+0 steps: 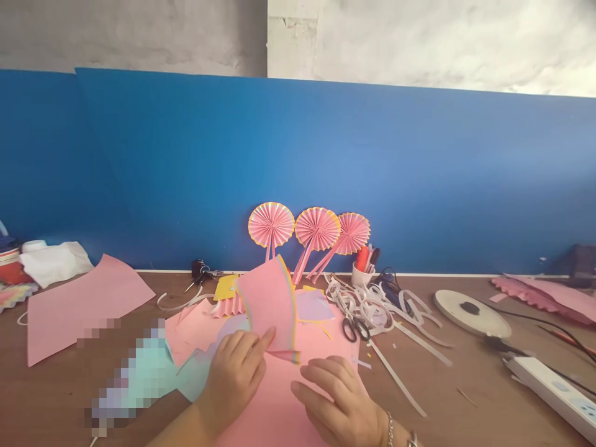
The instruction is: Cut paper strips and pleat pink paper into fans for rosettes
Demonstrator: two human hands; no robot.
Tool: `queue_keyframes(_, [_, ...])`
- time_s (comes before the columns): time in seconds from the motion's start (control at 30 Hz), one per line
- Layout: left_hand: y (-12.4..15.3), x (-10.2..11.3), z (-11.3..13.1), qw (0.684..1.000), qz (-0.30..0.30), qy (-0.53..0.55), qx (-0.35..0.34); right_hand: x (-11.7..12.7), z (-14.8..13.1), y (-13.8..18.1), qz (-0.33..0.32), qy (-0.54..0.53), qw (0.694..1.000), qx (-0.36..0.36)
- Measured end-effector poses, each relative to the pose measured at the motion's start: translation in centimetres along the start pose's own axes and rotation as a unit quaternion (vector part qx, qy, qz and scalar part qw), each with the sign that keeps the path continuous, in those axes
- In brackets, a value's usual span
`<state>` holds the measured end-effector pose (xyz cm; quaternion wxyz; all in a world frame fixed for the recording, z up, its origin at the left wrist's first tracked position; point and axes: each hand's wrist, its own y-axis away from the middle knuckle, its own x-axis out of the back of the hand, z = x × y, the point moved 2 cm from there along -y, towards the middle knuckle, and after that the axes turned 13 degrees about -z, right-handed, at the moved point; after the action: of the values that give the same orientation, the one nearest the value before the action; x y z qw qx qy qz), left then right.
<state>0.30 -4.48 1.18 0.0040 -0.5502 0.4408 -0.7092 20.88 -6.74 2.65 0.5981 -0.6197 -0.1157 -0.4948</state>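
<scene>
A pink sheet of paper (267,298) with blue and yellow strips along its edges is raised in front of me. Its lower edge is turned up in a narrow fold. My left hand (239,366) is closed on the sheet's lower left part, thumb across its face. Just right of the fold, my right hand (333,394) has its fingers apart and holds nothing. Under both hands lies a larger pink sheet (274,403). Three round pleated pink paper fans (271,225) on paper handles lean against the blue panel behind.
Black scissors (356,329) lie beside a tangle of white paper strips (372,307). A cup of pens (363,273) stands at the back. Rightward are a white round lid (472,313) and a power strip (554,391). Another pink sheet (88,304) lies left.
</scene>
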Motion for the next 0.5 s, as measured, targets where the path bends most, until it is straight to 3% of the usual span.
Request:
queue_keyframes(0.1, [-0.5,-0.6,0.5,0.997,-0.069,-0.027,-0.019,-0.7,0.1,-0.2,-0.025,0.022,0.998,-0.05])
queue_keyframes(0.2, [-0.3,-1.7,1.0,0.987,-0.155,-0.002,-0.028,-2.6,1.1,0.1,-0.127,0.004,0.983,-0.13])
queue_keyframes(0.3, [0.3,-2.7,1.1,0.973,-0.228,0.021,-0.031,-4.3,2.2,0.9,-0.245,-0.019,0.956,-0.163])
queue_keyframes(0.4, [0.9,-3.2,0.8,0.959,-0.279,0.043,-0.007,-4.9,3.0,1.7,-0.317,-0.047,0.927,-0.196])
queue_keyframes(0.5, [1.1,-3.2,0.5,0.954,-0.295,0.054,0.019,-4.4,3.3,1.9,-0.336,-0.091,0.908,-0.232])
